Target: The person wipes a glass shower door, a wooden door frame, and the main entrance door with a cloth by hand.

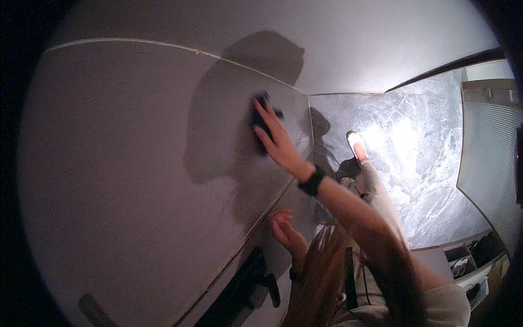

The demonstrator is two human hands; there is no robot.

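My right hand (273, 135), with a black band at the wrist, presses a dark, soft-looking pad or cloth (261, 118) flat against a smooth grey wall panel (143, 135). Its fingers are spread over the dark thing, which is too blurred to name exactly. Lower down, my left hand (286, 231) is held with bent fingers near the panel's corner seam, nothing seen in it. The shadows of my head and arm fall across the panel.
A black door handle and lock plate (271, 286) are at the bottom. One shoe (356, 143) stands on the grey marbled floor (429, 163). On the right are a ribbed panel (488, 143) and a low open shelf unit (461, 261) with things in it.
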